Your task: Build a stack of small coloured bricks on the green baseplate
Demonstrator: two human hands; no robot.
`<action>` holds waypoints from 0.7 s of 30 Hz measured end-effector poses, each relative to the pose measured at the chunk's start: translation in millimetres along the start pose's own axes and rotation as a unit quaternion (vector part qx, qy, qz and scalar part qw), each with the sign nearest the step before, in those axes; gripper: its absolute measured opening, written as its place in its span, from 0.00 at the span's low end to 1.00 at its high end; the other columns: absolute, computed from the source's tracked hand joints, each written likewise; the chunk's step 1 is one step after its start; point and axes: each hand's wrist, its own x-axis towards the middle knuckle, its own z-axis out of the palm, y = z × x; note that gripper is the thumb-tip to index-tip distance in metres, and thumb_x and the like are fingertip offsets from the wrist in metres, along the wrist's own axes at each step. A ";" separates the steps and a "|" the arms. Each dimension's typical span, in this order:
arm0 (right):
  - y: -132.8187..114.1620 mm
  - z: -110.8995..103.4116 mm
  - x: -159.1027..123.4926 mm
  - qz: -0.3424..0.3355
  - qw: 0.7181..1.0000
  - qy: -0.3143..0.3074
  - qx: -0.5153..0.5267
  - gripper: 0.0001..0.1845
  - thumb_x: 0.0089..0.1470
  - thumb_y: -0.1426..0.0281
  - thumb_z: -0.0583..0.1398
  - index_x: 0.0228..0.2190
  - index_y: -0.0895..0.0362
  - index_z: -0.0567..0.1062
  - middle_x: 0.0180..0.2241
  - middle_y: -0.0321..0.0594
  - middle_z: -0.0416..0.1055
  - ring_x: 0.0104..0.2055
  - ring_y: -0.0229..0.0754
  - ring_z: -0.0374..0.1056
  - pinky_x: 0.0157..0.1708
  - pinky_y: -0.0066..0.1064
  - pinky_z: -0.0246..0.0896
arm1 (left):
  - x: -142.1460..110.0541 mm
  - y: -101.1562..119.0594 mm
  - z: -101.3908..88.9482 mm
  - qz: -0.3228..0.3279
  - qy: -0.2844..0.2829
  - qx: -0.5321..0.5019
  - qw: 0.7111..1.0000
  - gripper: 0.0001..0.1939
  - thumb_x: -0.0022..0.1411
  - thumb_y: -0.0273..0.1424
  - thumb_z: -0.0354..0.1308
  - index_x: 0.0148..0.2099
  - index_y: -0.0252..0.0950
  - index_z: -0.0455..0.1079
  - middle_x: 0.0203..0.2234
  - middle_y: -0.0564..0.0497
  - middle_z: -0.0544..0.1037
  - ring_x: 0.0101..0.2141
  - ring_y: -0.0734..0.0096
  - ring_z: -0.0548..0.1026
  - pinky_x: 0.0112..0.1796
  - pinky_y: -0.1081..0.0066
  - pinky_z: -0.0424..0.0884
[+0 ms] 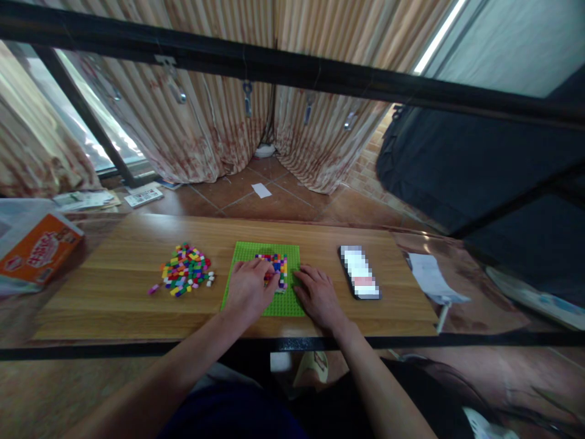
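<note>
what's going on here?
A person's left hand is at the patch of coloured bricks on a green baseplate, partly hiding it. The right hand rests at the plate's right edge. A pile of loose bricks lies to the left on the table, a phone to the right.

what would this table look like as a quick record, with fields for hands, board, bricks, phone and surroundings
left hand: left hand over the board, fingertips at the built bricks; whether it grips one is unclear
right hand: right hand open, fingertips at the board's right edge
board: green studded board on the wooden tabletop
built bricks: multicolored bricks on the board, partly hidden by the left hand
loose bricks: mixed-color pile, left of the board
phone: phone right of the right hand, screen pixelated
beyond table: striped curtains
</note>
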 end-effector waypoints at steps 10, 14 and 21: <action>-1.5 -1.8 -0.2 0.000 1.000 0.005 -0.001 0.19 0.60 0.66 0.56 0.52 0.54 0.71 0.56 0.45 0.66 0.56 0.49 0.60 0.54 0.44 0.55 | -1.4 8.6 3.6 -0.030 0.023 0.009 0.999 0.05 0.59 0.31 0.58 0.30 0.38 0.68 0.36 0.48 0.76 0.43 0.60 0.73 0.44 0.61 0.63; -1.3 -1.2 -0.1 0.001 1.000 0.005 -0.008 0.19 0.60 0.66 0.56 0.52 0.54 0.71 0.56 0.45 0.66 0.56 0.49 0.60 0.53 0.43 0.56 | 0.9 9.2 8.2 -0.054 0.036 -0.009 0.998 0.05 0.58 0.30 0.59 0.30 0.38 0.68 0.38 0.48 0.75 0.44 0.60 0.73 0.45 0.61 0.64; -2.8 -2.2 -0.6 0.003 1.000 0.004 -0.009 0.19 0.60 0.67 0.57 0.52 0.54 0.71 0.57 0.45 0.65 0.56 0.49 0.59 0.53 0.43 0.56 | 1.1 14.6 10.8 -0.067 0.061 0.010 0.996 0.06 0.57 0.29 0.59 0.28 0.38 0.66 0.37 0.49 0.76 0.41 0.62 0.73 0.43 0.61 0.64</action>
